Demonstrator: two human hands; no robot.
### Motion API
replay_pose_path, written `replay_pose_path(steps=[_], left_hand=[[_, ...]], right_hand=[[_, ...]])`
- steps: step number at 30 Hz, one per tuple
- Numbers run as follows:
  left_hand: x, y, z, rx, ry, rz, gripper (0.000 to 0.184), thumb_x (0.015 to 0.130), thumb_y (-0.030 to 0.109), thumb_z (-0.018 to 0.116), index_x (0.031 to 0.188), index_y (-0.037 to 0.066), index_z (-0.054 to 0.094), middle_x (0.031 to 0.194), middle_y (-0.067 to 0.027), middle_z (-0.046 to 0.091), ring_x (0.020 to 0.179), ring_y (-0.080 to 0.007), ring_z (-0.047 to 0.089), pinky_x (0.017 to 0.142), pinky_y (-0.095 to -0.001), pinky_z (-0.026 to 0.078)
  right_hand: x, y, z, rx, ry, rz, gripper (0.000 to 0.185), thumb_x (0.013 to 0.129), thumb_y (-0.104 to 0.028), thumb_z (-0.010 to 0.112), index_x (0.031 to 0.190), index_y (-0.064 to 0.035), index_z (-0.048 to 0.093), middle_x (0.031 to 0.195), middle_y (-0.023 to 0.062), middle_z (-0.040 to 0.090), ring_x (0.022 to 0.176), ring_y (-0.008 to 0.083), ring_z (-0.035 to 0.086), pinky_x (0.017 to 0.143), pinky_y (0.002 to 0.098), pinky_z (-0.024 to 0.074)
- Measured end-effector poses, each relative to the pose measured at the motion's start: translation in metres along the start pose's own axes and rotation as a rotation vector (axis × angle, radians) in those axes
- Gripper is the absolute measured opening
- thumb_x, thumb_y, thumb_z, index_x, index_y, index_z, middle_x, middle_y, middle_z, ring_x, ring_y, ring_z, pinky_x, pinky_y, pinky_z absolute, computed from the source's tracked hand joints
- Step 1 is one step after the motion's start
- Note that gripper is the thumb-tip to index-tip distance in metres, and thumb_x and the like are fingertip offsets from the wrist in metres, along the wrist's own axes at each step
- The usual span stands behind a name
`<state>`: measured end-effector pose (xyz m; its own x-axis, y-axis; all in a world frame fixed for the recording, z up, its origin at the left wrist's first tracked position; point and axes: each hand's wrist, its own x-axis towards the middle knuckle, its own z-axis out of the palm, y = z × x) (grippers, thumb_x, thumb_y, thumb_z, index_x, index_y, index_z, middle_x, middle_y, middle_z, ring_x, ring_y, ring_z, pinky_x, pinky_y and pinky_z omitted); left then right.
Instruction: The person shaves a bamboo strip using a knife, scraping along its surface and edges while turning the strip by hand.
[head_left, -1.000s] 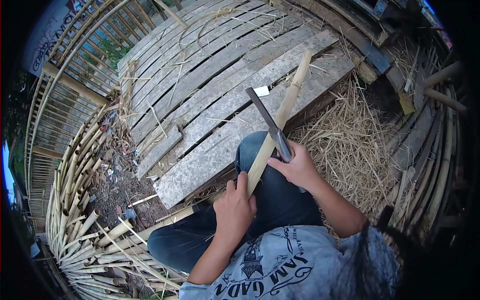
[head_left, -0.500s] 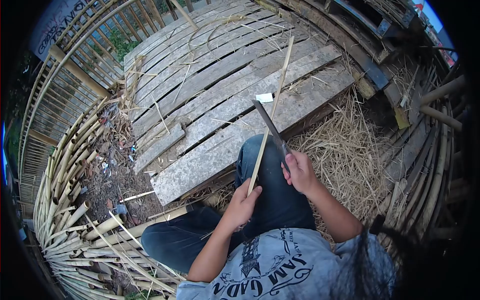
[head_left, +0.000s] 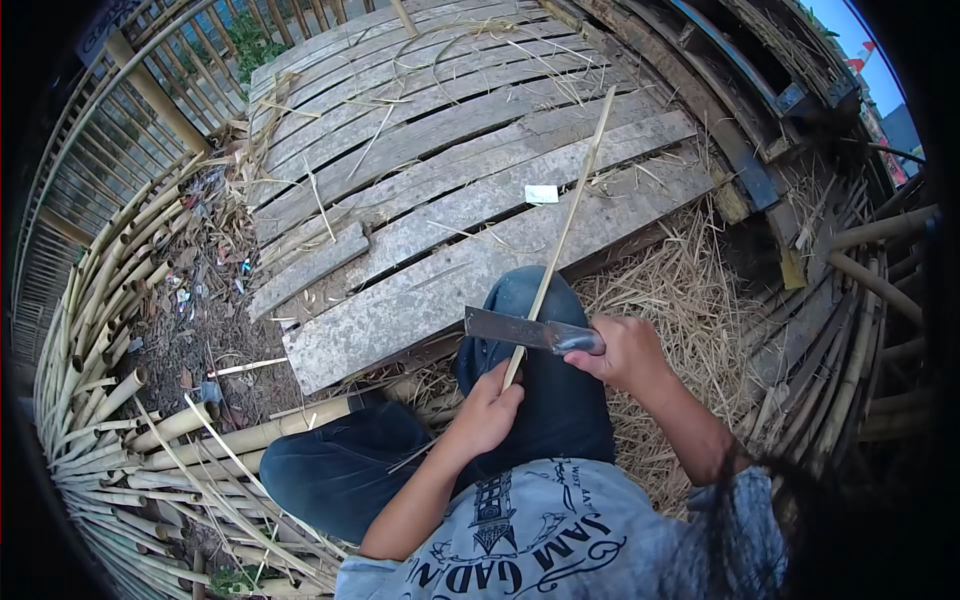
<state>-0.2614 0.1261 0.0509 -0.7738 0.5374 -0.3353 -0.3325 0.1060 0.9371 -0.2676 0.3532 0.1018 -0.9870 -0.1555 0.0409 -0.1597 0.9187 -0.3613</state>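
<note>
My left hand (head_left: pixel 487 412) is closed around the lower end of a long, thin bamboo strip (head_left: pixel 577 205). The strip slants up and away over my raised knee, its far end above the wooden slats. In my right hand (head_left: pixel 625 352) is the handle of a machete (head_left: pixel 505 328). Its broad dark blade points left and lies across the strip, a little above my left hand. Whether the edge bites into the strip I cannot tell.
A slatted wooden platform (head_left: pixel 390 290) lies ahead, with a small white packet (head_left: pixel 541 194) and scattered slivers on it. Bamboo shavings (head_left: pixel 670 330) are heaped at my right. Cut bamboo poles (head_left: pixel 120 400) are stacked at the left, beside a bamboo fence (head_left: pixel 150 95).
The machete has swung from pointing up and away to lying crosswise over the strip, its flat side now showing. My right hand has turned with it. My left hand keeps its hold.
</note>
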Motion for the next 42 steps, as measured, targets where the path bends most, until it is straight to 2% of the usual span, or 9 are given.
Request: replay_pose_path(steps=[6,11,16,21,23,29,35,37,42], left_hand=[[-0.013,0.016,0.002,0.169,0.091,0.083,0.022,0.082,0.007,0.043,0.101,-0.004,0.046,0.075,-0.0117,0.048,0.071,-0.0223,0.052,0.065,-0.0349,0.042],[-0.022,0.001,0.004,0.199,0.085,0.089,0.03,0.081,0.006,0.044,0.109,-0.005,0.045,0.085,-0.0168,0.052,0.08,-0.0253,0.053,0.073,-0.0354,0.043],[-0.021,-0.002,0.006,0.125,0.082,0.007,0.037,0.082,0.007,0.045,0.117,-0.007,0.042,0.093,-0.0208,0.053,0.088,-0.0295,0.053,0.08,-0.0365,0.043],[-0.022,0.0,0.007,0.13,0.046,0.007,0.038,0.083,0.007,0.044,0.118,-0.007,0.041,0.094,-0.0208,0.051,0.088,-0.0293,0.052,0.08,-0.0361,0.043],[-0.022,0.006,0.009,0.116,0.018,-0.006,0.038,0.083,0.007,0.044,0.118,-0.007,0.04,0.094,-0.021,0.051,0.088,-0.0293,0.052,0.081,-0.0361,0.043],[-0.023,0.003,0.008,0.086,0.073,0.029,0.031,0.083,0.006,0.045,0.112,-0.005,0.042,0.088,-0.0166,0.048,0.083,-0.0247,0.05,0.077,-0.0339,0.043],[-0.022,-0.002,0.008,0.113,0.032,0.025,0.021,0.082,0.005,0.045,0.103,-0.002,0.042,0.082,-0.0131,0.046,0.076,-0.0212,0.046,0.069,-0.0341,0.041],[-0.024,0.003,0.008,0.157,0.015,0.025,0.039,0.084,0.01,0.046,0.118,-0.009,0.038,0.082,-0.0279,0.053,0.078,-0.0385,0.058,0.071,-0.0432,0.044],[-0.03,-0.001,0.003,0.152,0.024,0.029,0.032,0.084,0.008,0.045,0.112,-0.007,0.04,0.081,-0.0228,0.052,0.076,-0.0339,0.056,0.069,-0.041,0.044]], right_hand=[[0.014,0.017,-0.01,-0.103,-0.012,-0.122,0.067,0.074,-0.07,0.058,0.061,-0.0048,0.053,0.052,0.0136,0.056,0.05,0.0331,0.06,0.048,0.0414,0.0476],[0.039,0.078,-0.03,-0.153,0.107,0.234,0.065,0.076,-0.066,0.059,0.066,-0.0018,0.058,0.058,0.0185,0.058,0.059,0.0389,0.061,0.054,0.0459,0.0473],[0.022,0.025,-0.024,-0.062,-0.038,0.121,0.067,0.074,-0.07,0.058,0.065,-0.0033,0.057,0.055,0.0156,0.058,0.055,0.0358,0.061,0.053,0.0445,0.0481],[0.023,0.041,-0.016,-0.094,-0.052,-0.127,0.066,0.075,-0.069,0.058,0.061,-0.0042,0.054,0.053,0.0139,0.056,0.052,0.034,0.06,0.052,0.0434,0.0475],[0.038,0.057,-0.018,0.011,0.031,0.186,0.061,0.078,-0.062,0.059,0.063,-0.0028,0.056,0.055,0.0162,0.056,0.055,0.0357,0.059,0.053,0.0436,0.0458],[0.05,0.067,-0.047,0.084,0.016,0.336,0.058,0.079,-0.059,0.06,0.07,-0.0018,0.061,0.06,0.0186,0.058,0.058,0.0376,0.059,0.056,0.0448,0.0458],[0.036,0.034,-0.019,-0.032,-0.193,-0.063,0.058,0.077,-0.06,0.062,0.069,-0.0024,0.061,0.059,0.0172,0.059,0.058,0.0369,0.06,0.056,0.0439,0.048],[0.06,0.061,-0.02,-0.009,-0.042,-0.039,0.055,0.078,-0.056,0.063,0.068,-0.0018,0.061,0.058,0.0173,0.058,0.056,0.037,0.059,0.054,0.0423,0.0468],[0.086,0.084,-0.043,0.075,0.031,0.248,0.049,0.081,-0.046,0.064,0.069,0.0011,0.06,0.058,0.0184,0.057,0.056,0.0369,0.058,0.053,0.0411,0.0442]])
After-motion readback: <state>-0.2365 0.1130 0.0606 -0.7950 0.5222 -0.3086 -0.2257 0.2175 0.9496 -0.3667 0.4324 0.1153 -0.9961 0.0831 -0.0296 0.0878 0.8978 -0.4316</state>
